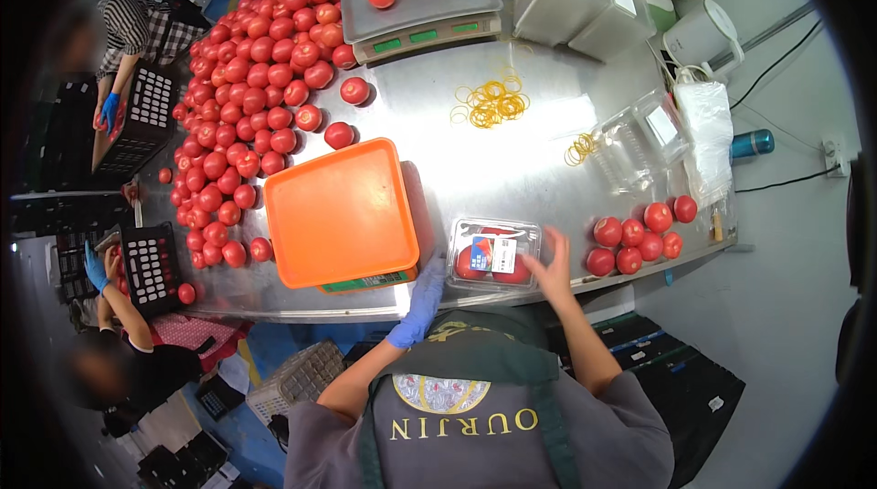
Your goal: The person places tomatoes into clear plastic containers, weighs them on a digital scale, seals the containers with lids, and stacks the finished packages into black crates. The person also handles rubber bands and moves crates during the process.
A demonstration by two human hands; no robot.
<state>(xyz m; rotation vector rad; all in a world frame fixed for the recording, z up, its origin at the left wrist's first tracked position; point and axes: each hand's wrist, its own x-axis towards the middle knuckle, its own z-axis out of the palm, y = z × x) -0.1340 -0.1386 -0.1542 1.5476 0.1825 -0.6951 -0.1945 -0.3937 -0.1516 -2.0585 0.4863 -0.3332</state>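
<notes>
A clear plastic clamshell box (495,225) with red tomatoes inside and a printed label on top lies near the front edge of the steel table. My left hand (426,301), in a blue glove, is at its left side; its fingertips are partly hidden, so its grip is unclear. On the box's right side is my bare right hand (553,266), thumb and fingers spread, the thumb close to the box's corner. Left of the box, an orange tray (342,211) sits on a scale (366,281). Several loose tomatoes (631,232) lie to the right.
A large heap of tomatoes (253,78) covers the table's left. Behind are another scale (428,37), yellow rubber bands (493,104) and stacked clear boxes (582,3). An open clamshell (637,146) lies at right. Co-workers handle black crates (147,270) at far left.
</notes>
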